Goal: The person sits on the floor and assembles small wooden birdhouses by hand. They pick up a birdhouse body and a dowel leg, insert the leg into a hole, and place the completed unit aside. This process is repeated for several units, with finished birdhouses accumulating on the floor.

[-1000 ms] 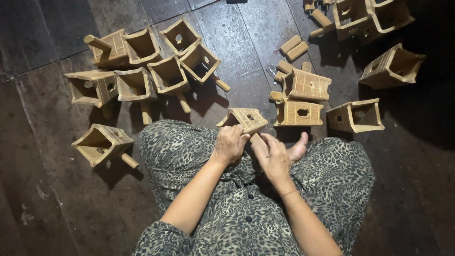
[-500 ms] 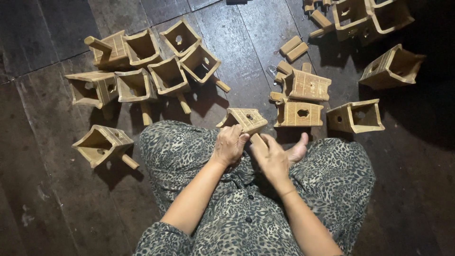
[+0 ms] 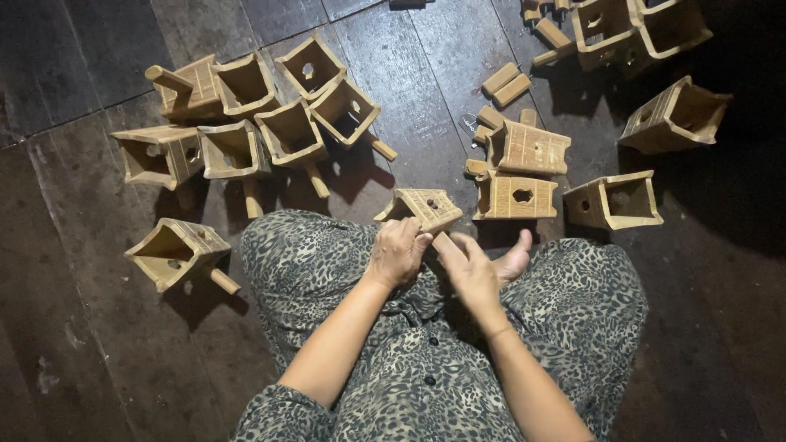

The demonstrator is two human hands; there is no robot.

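1. I see the left hand (image 3: 397, 252) curled around the small tan wooden box with a slatted side (image 3: 422, 209), fingers pressed together over its near edge. The box sits just above the lap, against the knees.
2. The right hand (image 3: 471, 270) is beside it, fingers loosely bent toward a short wooden peg (image 3: 446, 243) at the box's lower corner; I cannot tell whether they pinch it.
3. On the dark plank floor (image 3: 426, 98), a cluster of open wooden boxes with peg handles (image 3: 254, 123) lies to the left, one separate pegged box (image 3: 176, 254) nearer the knee.
4. To the right are two slatted boxes with round holes (image 3: 520, 176), plus loose short wooden blocks (image 3: 508, 82).
5. My judgement: many boxes already carry pegs; the held one and several at right look unfinished.
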